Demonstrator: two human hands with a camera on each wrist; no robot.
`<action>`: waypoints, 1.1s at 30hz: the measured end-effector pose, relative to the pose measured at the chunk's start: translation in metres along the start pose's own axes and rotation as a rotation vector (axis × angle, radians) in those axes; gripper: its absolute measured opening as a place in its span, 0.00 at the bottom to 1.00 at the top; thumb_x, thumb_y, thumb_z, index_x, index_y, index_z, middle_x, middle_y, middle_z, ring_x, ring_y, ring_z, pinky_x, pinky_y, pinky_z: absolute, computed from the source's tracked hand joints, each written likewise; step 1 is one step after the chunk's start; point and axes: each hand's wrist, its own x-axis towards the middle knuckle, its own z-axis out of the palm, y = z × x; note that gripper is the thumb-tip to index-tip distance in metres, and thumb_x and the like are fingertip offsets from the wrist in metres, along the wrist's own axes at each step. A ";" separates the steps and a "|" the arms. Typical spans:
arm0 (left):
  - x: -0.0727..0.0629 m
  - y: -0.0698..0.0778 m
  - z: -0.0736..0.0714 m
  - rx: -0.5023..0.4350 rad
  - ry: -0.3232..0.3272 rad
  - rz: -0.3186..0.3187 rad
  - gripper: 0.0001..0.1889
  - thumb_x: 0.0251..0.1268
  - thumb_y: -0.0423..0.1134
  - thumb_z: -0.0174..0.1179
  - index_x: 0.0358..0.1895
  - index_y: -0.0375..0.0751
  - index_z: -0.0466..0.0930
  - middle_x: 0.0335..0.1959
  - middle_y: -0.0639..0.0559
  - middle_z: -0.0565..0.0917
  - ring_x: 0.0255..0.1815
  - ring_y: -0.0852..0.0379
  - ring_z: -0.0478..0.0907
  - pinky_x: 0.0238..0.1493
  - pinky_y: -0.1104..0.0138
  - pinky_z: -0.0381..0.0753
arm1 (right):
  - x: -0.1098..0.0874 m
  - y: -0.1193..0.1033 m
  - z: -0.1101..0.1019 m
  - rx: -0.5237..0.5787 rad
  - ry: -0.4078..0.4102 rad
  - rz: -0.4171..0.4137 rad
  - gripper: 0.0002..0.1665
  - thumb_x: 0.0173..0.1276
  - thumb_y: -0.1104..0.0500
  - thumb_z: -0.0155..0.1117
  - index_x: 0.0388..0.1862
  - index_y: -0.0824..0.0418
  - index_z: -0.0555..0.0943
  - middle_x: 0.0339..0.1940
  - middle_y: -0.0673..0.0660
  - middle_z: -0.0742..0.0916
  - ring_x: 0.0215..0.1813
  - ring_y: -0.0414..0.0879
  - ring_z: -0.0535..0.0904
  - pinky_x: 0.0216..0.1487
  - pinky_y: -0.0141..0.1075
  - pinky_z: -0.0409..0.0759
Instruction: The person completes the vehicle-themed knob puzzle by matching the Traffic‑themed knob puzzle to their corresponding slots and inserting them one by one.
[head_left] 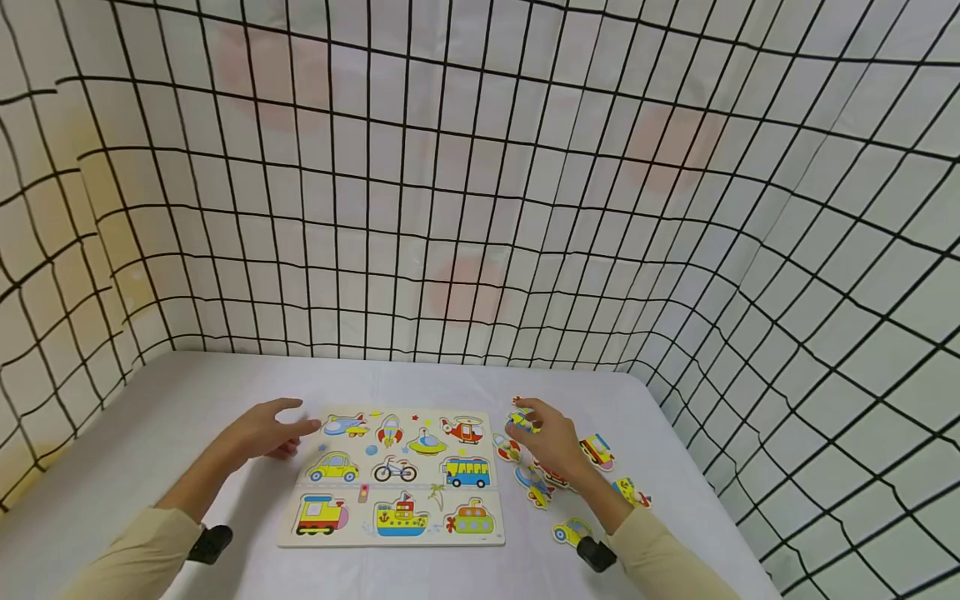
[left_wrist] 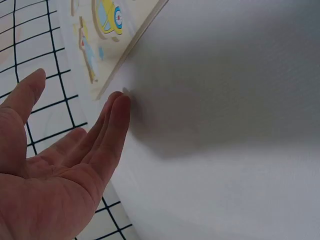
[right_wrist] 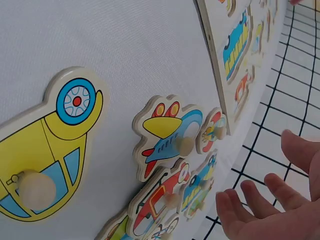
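A wooden puzzle board (head_left: 362,535) printed with vehicles lies flat on the table. My left hand (head_left: 266,429) hovers beside its left edge, fingers loosely extended, holding nothing. To the right of the board, my right hand (head_left: 551,437) is over a cluster of knobbed puzzle pieces. Its fingers are spread and empty in the right wrist view, close to a bus piece (right_wrist: 199,184). Nearby lie an airplane piece (right_wrist: 175,132), a rocket piece (right_wrist: 212,131) and a helicopter piece (right_wrist: 155,200). The helicopter partly overlaps other pieces.
A yellow car piece (head_left: 572,531) lies near my right wrist. Farther right are a train piece (head_left: 597,452) and a ship piece (head_left: 632,493). Black netting (head_left: 465,208) in front of white cloth encloses the table (head_left: 675,550) at the back and sides.
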 end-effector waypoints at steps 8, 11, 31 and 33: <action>0.004 -0.005 0.008 -0.079 -0.001 -0.029 0.44 0.64 0.47 0.68 0.76 0.29 0.57 0.35 0.43 0.85 0.29 0.54 0.82 0.38 0.66 0.82 | 0.004 0.010 0.002 0.098 -0.018 0.086 0.26 0.65 0.55 0.74 0.61 0.59 0.82 0.51 0.64 0.88 0.48 0.54 0.85 0.45 0.45 0.85; 0.006 -0.007 0.012 -0.098 0.000 -0.045 0.42 0.61 0.43 0.70 0.74 0.29 0.61 0.37 0.41 0.83 0.29 0.53 0.81 0.38 0.66 0.81 | 0.006 0.014 0.004 0.122 -0.027 0.118 0.26 0.64 0.55 0.74 0.61 0.58 0.82 0.49 0.62 0.89 0.42 0.50 0.86 0.43 0.42 0.85; 0.014 -0.018 0.018 -0.144 0.058 -0.051 0.33 0.54 0.36 0.71 0.67 0.34 0.75 0.44 0.36 0.82 0.30 0.51 0.80 0.35 0.66 0.82 | 0.016 0.021 0.021 0.077 -0.013 0.134 0.20 0.60 0.55 0.76 0.52 0.58 0.87 0.40 0.54 0.91 0.42 0.47 0.86 0.42 0.40 0.82; 0.015 -0.020 0.018 -0.155 0.064 -0.050 0.33 0.54 0.36 0.72 0.66 0.34 0.76 0.43 0.36 0.82 0.30 0.51 0.80 0.35 0.66 0.83 | 0.017 0.021 0.023 0.065 -0.016 0.138 0.19 0.60 0.55 0.77 0.50 0.57 0.88 0.39 0.53 0.91 0.42 0.47 0.86 0.41 0.39 0.81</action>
